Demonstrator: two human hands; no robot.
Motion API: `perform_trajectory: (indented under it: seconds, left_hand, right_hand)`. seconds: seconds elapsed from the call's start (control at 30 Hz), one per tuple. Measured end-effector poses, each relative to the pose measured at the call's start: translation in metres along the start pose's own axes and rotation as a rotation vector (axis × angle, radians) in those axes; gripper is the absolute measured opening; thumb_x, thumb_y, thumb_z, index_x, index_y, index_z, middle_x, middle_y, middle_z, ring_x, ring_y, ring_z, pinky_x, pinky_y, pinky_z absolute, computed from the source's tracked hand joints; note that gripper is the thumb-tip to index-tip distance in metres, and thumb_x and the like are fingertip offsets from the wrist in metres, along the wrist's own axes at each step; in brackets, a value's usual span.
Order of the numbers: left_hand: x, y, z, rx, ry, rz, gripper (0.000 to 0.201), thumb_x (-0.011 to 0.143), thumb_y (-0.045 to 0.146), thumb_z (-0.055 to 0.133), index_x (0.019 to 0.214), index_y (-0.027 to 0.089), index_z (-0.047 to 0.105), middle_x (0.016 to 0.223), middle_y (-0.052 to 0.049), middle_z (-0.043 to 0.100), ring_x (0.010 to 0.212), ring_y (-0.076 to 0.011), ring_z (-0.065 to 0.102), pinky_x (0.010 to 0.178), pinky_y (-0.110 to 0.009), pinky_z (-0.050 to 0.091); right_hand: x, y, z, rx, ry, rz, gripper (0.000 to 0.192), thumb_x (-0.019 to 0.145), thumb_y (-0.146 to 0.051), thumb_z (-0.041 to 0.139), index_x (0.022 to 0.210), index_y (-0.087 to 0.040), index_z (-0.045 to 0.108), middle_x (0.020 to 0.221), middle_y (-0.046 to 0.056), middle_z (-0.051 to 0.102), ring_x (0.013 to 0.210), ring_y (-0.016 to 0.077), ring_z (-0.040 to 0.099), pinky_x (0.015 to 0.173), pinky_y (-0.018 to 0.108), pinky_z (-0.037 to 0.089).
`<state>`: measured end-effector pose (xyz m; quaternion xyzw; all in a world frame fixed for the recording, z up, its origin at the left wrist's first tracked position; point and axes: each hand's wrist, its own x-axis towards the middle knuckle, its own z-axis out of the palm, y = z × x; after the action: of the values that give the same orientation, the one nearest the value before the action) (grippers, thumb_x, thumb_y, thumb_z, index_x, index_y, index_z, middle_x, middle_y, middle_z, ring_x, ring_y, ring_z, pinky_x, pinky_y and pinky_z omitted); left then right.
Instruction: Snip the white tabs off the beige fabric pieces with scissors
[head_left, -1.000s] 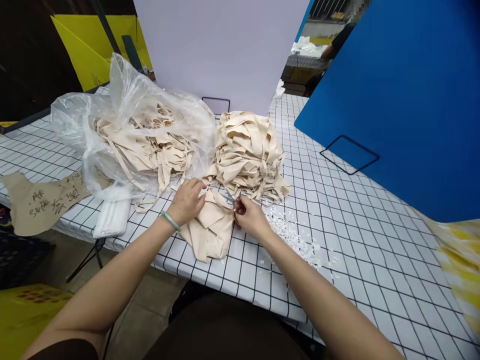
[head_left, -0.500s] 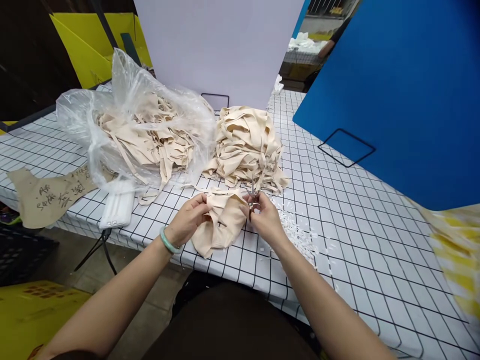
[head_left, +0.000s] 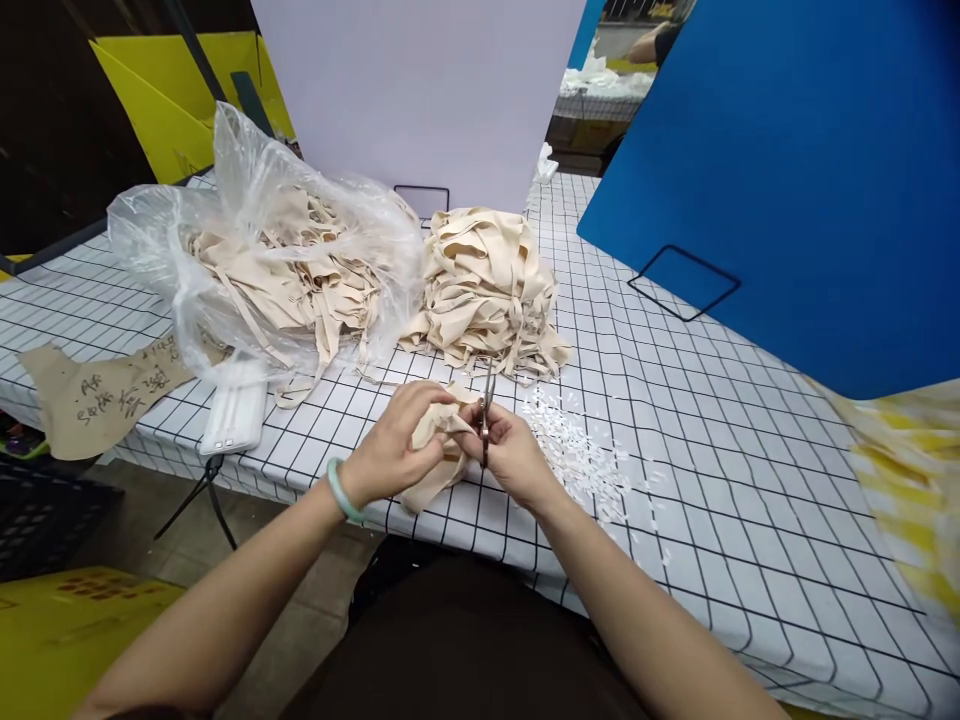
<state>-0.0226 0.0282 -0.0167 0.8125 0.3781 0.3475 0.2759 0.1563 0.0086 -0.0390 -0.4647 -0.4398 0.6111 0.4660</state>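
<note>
Pinching a cream cloth piece (head_left: 433, 487) between the thumb and bent fingers of the left hand (head_left: 409, 440), close to the table's (head_left: 720, 490) near edge. Gripping scissors (head_left: 485, 410) in the curled fingers of the right hand (head_left: 510, 455), touching the cloth with the fingertips and pointing the slim blades toward the table's far edge. Facing a heaped pile of cream cloth (head_left: 487, 290), standing farther from the near edge, just right of a clear plastic bag (head_left: 251, 150) of more cloth. Having white snippets (head_left: 581, 450) scattered on the table beside the right hand.
</note>
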Motion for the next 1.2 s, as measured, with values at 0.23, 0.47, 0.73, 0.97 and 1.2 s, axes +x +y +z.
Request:
perform_trajectory:
  seconds: [0.23, 0.47, 0.73, 0.97, 1.2]
  left_hand:
    - [0.023, 0.011, -0.015, -0.205, -0.243, -0.15, 0.015, 0.088, 0.031, 0.056, 0.08, 0.018, 0.054, 0.077, -0.001, 0.052, 0.071, -0.0154, 0.048, 0.066, -0.029, 0.041]
    - [0.015, 0.02, -0.017, -0.826, -0.473, -0.586, 0.028, 0.085, 0.041, 0.067, 0.082, 0.014, 0.062, 0.074, 0.0, 0.055, 0.066, -0.0104, 0.048, 0.062, -0.024, 0.04]
    - [-0.001, 0.029, -0.013, -0.839, -0.343, -0.64, 0.037, 0.086, 0.05, 0.065, 0.086, 0.014, 0.073, 0.065, 0.0, 0.05, 0.057, -0.0084, 0.035, 0.051, -0.022, 0.026]
    - [-0.004, 0.035, -0.007, -0.645, -0.301, -0.484, 0.039, 0.094, 0.047, 0.053, 0.077, 0.018, 0.072, 0.065, -0.001, 0.049, 0.06, -0.0129, 0.043, 0.057, -0.027, 0.038]
    - [-0.008, 0.037, 0.026, -0.609, 0.092, -0.265, 0.036, 0.1, 0.036, 0.045, 0.076, 0.018, 0.064, 0.11, -0.011, 0.056, 0.101, -0.0224, 0.058, 0.085, -0.036, 0.052]
  right_hand:
    - [-0.004, -0.023, -0.022, -0.063, -0.006, 0.027, 0.036, 0.065, -0.04, 0.082, 0.082, -0.02, 0.058, 0.075, -0.004, 0.055, 0.062, 0.0104, 0.049, 0.056, 0.024, 0.04]
    - [-0.005, -0.039, -0.024, -0.272, -0.161, 0.002, 0.021, 0.071, -0.03, 0.076, 0.082, -0.019, 0.062, 0.074, -0.003, 0.058, 0.065, 0.0119, 0.051, 0.06, 0.025, 0.042]
    - [-0.004, -0.017, -0.021, -0.174, -0.106, 0.033, 0.023, 0.071, -0.035, 0.075, 0.081, -0.019, 0.061, 0.07, -0.004, 0.056, 0.06, 0.0103, 0.047, 0.057, 0.024, 0.039]
    - [-0.009, -0.008, -0.016, -0.027, -0.043, 0.079, 0.031, 0.066, -0.038, 0.08, 0.08, -0.02, 0.06, 0.067, -0.005, 0.055, 0.059, 0.0104, 0.046, 0.056, 0.024, 0.037]
    - [-0.024, 0.001, 0.0, 0.009, -0.136, 0.111, 0.042, 0.066, -0.052, 0.08, 0.077, -0.021, 0.053, 0.07, -0.004, 0.053, 0.063, 0.0121, 0.048, 0.062, 0.026, 0.042]
